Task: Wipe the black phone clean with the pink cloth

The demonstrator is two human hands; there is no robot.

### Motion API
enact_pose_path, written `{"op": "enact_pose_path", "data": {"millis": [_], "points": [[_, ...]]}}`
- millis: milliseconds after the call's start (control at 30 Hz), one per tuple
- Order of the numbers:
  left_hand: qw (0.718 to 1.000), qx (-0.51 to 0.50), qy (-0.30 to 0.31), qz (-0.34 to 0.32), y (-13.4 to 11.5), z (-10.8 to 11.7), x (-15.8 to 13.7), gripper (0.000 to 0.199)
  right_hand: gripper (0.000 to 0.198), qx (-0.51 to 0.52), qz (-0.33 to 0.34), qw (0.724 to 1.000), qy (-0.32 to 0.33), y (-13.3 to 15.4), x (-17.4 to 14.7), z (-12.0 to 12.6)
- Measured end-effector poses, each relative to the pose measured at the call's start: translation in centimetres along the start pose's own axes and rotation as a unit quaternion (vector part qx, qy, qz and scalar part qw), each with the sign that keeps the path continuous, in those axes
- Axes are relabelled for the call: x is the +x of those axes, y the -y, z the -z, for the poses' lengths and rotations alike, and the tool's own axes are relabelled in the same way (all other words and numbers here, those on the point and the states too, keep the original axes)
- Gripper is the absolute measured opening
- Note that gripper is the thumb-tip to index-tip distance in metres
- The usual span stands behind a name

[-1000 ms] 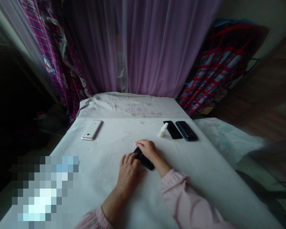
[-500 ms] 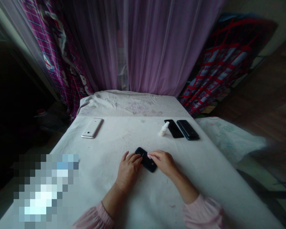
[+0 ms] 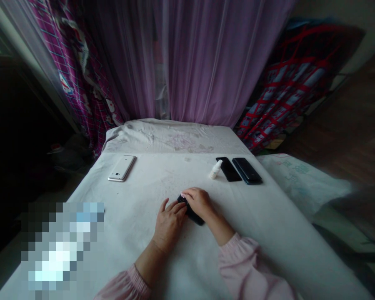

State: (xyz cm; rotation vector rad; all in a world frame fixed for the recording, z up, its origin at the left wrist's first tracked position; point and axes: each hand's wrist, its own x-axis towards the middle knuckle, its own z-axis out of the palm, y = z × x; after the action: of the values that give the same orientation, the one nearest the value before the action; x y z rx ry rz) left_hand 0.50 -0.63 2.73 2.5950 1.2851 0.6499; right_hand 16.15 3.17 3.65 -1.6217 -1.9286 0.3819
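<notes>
the dark phone (image 3: 195, 215) is lying on the white-covered table (image 3: 150, 177), slanting between the two hands and partly hidden by them. the left hand (image 3: 169, 218) is resting wide and low, its fingertips touching the phone and apparently steadying it, with no grip around it showing. the right hand (image 3: 200, 202) is holding narrow, seemingly pinching a small pink scrap (image 3: 183, 195) at the phone's far end, though most of that scrap is hidden.

the step in hand is probably one of rubbing the phone's upper surface with the scrap. the next move is likely calling for a light, even stroke along the phone, with the left fingers pinning it against sliding and giving way wherever they are covering a patch.

a white spray bottle (image 3: 215, 170) is standing farther off, just beside a black phone (image 3: 230, 170); another dark handset (image 3: 247, 171) is lying next to that, and a white phone (image 3: 122, 168) is lying well apart at the left. neither hand is touching these.
</notes>
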Motion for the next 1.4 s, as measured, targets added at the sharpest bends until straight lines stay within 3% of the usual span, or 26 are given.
{"op": "enact_pose_path", "data": {"millis": [100,267,467,667,833,967,1167,1267,1400], "points": [[1.0,0.001,-0.02,0.0,0.1,-0.3,0.0,0.019,0.018,0.002,0.011,1.0,-0.004,-0.9,-1.1,0.5],[1.0,0.012,-0.023,0.004,0.1,-0.7,-0.1,0.019,0.021,0.03,-0.005,0.999,-0.01,-3.6,-5.7,2.9],[0.998,0.035,0.045,-0.02,0.2,0.9,1.2,0.027,0.023,0.073,-0.037,0.995,-0.064,-4.6,-9.2,4.0],[0.993,0.044,0.09,-0.063,2.5,1.7,3.7,0.065,0.024,0.113,-0.091,0.983,-0.113,-4.8,-9.1,3.4],[0.996,0.032,0.073,-0.041,2.6,1.7,3.5,0.061,0.024,0.099,-0.123,0.981,-0.112,-4.5,-8.3,3.1],[0.998,0.05,0.009,0.029,1.1,1.2,1.8,0.056,0.025,0.09,-0.103,0.985,-0.104,-3.9,-6.3,2.5],[0.998,0.034,-0.032,0.049,-0.1,0.1,0.3,0.048,0.023,0.034,-0.086,0.991,-0.095,-3.5,-3.0,1.8],[0.997,0.031,-0.033,0.06,-0.2,0.0,0.3,0.047,0.021,0.02,-0.084,0.992,-0.089,-3.3,-3.3,2.0],[0.997,0.035,-0.038,0.065,-0.2,0.0,0.2,0.049,0.022,0.037,-0.1,0.99,-0.094,-3.3,-6.1,2.4]]}}
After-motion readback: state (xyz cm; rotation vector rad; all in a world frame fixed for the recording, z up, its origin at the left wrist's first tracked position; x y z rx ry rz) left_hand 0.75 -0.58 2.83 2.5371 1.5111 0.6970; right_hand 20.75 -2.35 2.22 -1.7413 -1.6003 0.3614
